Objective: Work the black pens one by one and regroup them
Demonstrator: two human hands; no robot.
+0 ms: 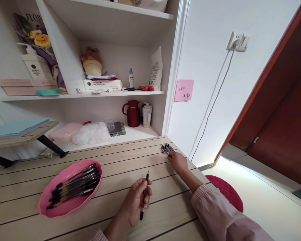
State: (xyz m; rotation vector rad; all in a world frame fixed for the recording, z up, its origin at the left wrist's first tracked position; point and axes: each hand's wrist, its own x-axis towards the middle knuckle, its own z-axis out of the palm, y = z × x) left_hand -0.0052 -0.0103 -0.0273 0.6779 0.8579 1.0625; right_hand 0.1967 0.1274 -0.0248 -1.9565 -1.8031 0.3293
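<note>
My left hand (137, 197) is closed around a black pen (147, 177), held upright above the table with its bare writing tip pointing up and away from me. Farther off, near the table's right edge, my right hand (177, 161) reaches to a small group of pen caps (165, 148), dark with clear parts. Its fingers are pinched together at the near end of the group, seemingly on one cap; the fingertips are partly hidden. On the left, a pink scalloped tray (43, 204) holds several black pens (77, 185) lying side by side.
The slatted wooden table (110, 221) meets a white shelf unit holding a red jug (133, 113), a cup (147, 115) and a plastic bag (91, 134). A small raised stand (43, 130) is at left. Beyond the right edge sits a round red cushion (228, 190).
</note>
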